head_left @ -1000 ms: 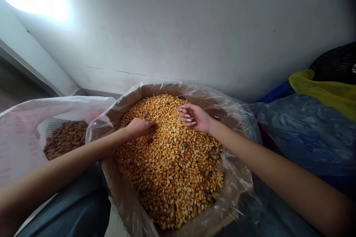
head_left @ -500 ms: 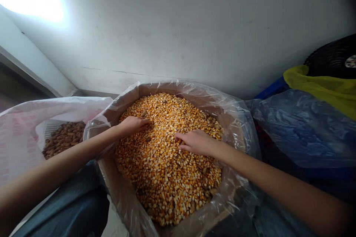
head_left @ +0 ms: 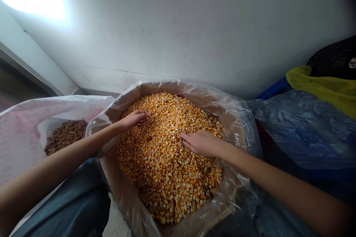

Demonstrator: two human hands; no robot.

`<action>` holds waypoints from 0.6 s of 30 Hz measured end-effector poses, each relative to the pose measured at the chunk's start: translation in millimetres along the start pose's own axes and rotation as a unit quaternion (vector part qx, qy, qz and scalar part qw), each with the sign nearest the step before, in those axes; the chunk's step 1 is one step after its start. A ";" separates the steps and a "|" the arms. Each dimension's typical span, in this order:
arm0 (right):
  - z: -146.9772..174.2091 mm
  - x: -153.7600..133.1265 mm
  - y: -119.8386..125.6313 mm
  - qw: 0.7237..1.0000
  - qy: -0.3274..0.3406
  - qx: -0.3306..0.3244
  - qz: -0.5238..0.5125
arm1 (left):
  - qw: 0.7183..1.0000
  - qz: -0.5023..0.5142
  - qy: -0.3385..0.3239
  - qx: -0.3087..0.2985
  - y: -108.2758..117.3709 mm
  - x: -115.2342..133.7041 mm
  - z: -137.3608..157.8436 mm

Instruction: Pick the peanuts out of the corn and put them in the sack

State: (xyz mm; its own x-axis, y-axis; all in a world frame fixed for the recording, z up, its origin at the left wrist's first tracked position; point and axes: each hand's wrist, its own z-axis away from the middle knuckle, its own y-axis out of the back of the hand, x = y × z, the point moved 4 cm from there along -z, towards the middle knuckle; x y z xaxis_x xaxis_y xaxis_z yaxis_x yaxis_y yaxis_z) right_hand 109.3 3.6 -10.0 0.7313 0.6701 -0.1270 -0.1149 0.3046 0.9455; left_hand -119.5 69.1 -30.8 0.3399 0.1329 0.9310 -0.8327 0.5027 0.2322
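Observation:
Dried corn kernels (head_left: 167, 170) fill a cardboard box (head_left: 114, 177) lined with clear plastic (head_left: 236, 114). Over the left part of the corn is my left hand (head_left: 135, 119), palm turned inward and fingers curled together; whatever they hold is hidden. My right hand (head_left: 201, 142) rests palm down on the corn right of the middle. Its fingers bend into the kernels, thumb close to them, and their tips are partly hidden. A dark brown lump (head_left: 149, 138) lies on the corn between the hands. Some peanut-like pieces (head_left: 204, 114) show among the kernels at the far right.
Left of the box, a white and pink bag (head_left: 22, 129) holds unshelled peanuts (head_left: 68, 133). A white wall (head_left: 180, 26) rises behind. To the right are a bluish plastic bag (head_left: 303, 129), yellow cloth (head_left: 322, 81) and a black fan (head_left: 330, 55). My knees flank the box.
My left hand has moved slightly away from me and turned, its fingers curling up off the corn. A peanut-like piece beside it no longer shows. My right hand has shifted slightly right.

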 end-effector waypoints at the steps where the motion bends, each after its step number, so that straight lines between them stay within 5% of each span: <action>1: 0.8 0.9 0.9 0.999 -0.002 0.001 -0.034 | 0.997 0.072 0.018 -0.012 -2.0 0.0 0.3; 3: 2.5 3.8 4.5 0.991 -0.008 0.011 -0.134 | 0.991 0.127 0.038 -0.020 -5.6 -0.1 1.0; 6: 4.7 11.7 7.9 0.937 -0.046 0.009 -0.347 | 0.999 -0.041 0.022 0.017 -5.2 0.1 2.3; 8: 5.9 17.4 6.7 0.852 -0.088 -0.002 -0.517 | 0.972 -0.232 -0.017 0.021 -4.2 2.6 4.5; 12: 6.9 21.2 8.8 0.614 -0.096 0.023 -0.783 | 0.869 -0.492 -0.037 -0.046 -4.3 -0.7 13.2; 14: 7.2 18.7 11.4 0.544 -0.081 0.017 -0.835 | 0.828 -0.556 -0.023 -0.065 -4.0 -5.6 17.6; 16: 7.7 14.3 13.0 0.521 -0.082 0.001 -0.850 | 0.811 -0.581 -0.016 -0.068 -4.6 -10.0 20.0; 18: 7.8 8.2 13.4 0.531 -0.089 -0.013 -0.843 | 0.820 -0.568 -0.011 -0.068 -5.0 -13.2 20.1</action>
State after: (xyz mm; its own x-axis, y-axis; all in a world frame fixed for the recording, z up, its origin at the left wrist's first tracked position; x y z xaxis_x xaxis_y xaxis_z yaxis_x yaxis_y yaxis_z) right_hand 119.1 7.9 4.0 -0.1381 -0.6433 -0.7530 0.7959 0.3804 -0.4709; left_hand -128.7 47.7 -38.6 0.8532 -0.5025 0.1402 0.0735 0.3818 0.9213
